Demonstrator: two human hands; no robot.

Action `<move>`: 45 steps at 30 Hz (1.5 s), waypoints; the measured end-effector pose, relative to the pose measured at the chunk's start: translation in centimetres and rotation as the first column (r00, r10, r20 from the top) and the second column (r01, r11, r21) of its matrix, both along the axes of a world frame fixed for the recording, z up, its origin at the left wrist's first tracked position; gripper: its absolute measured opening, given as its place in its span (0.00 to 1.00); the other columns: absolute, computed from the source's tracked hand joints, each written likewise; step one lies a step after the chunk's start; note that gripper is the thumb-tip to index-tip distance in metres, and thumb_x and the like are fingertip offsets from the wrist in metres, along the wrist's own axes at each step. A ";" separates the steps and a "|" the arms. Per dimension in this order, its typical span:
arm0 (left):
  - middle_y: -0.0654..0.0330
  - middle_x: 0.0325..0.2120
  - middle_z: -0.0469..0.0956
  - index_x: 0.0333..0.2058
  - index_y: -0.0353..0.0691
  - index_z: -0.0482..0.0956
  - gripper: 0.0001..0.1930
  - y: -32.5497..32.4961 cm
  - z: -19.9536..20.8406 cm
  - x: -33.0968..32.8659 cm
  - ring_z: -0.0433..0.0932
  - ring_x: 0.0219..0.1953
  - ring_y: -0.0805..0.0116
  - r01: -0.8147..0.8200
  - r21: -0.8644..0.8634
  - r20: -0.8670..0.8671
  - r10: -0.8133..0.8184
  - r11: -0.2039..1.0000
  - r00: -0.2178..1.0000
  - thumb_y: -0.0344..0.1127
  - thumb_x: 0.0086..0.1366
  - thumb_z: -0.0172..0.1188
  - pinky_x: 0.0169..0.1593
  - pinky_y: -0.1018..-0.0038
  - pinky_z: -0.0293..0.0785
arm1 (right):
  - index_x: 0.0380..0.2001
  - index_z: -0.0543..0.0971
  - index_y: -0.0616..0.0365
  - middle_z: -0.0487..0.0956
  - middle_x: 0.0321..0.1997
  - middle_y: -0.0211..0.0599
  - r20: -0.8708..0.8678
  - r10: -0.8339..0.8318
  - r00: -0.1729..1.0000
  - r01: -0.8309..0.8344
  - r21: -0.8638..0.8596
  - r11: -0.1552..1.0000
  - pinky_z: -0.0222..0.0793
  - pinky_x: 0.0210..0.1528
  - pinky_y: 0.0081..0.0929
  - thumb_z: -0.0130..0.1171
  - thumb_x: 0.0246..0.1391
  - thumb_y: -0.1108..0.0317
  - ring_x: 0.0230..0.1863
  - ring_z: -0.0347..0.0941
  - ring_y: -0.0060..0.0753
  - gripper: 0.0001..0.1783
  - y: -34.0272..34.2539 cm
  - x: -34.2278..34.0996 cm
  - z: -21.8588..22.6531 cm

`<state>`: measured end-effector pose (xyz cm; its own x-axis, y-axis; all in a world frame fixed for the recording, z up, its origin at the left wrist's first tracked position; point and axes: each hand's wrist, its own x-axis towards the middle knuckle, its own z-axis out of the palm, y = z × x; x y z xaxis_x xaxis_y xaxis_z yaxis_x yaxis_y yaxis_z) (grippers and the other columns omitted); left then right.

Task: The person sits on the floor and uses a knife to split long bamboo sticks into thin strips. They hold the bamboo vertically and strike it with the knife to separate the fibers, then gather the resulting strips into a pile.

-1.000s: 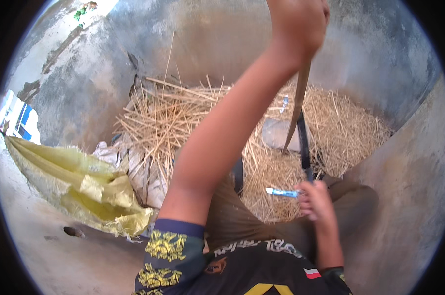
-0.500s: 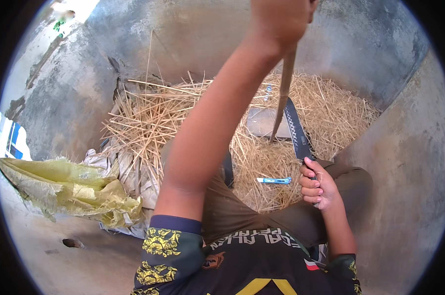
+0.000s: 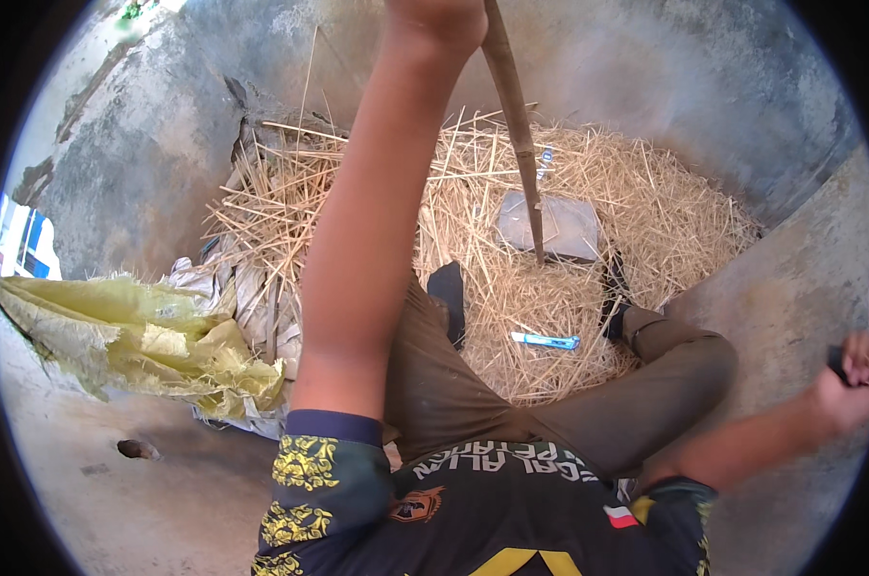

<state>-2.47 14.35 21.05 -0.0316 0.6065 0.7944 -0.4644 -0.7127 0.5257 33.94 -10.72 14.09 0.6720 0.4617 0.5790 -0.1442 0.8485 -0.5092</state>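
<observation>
At the top edge, my left hand (image 3: 438, 19) is closed on a long bamboo stick (image 3: 519, 134); its fingers are mostly cut off by the picture's edge. The stick slants down, and its lower end appears over a flat grey block (image 3: 569, 228) lying in the straw. Whether the tip touches the block I cannot tell. Far out to the right, my right hand (image 3: 849, 386) is wrapped round a knife's black handle (image 3: 840, 367), slightly blurred. The blade does not show clearly at the dark rim. My legs are folded on either side of the block.
Straw and thin shavings (image 3: 665, 202) cover the floor around the block. A blue cutter knife (image 3: 546, 341) lies on them near my legs. Longer strips (image 3: 271, 216) are heaped at the left, beside a torn yellow sack (image 3: 137, 336). Concrete walls (image 3: 645, 67) stand close around.
My right hand has swung the knife from beside the block out to the far right. My left hand has shifted left, and the stick now leans the other way.
</observation>
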 end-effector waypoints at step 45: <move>0.76 0.11 0.56 0.20 0.52 0.60 0.29 -2.2 0.6 6.5 0.55 0.10 0.82 0.058 0.033 -0.085 -0.055 0.998 0.995 0.67 0.74 0.38 0.13 0.81 0.51 | 0.32 0.78 0.58 0.74 0.20 0.38 0.414 0.283 0.865 0.275 -0.863 0.424 0.69 0.25 0.45 0.45 0.62 0.55 0.20 0.71 0.39 0.19 7.6 -20.6 -26.2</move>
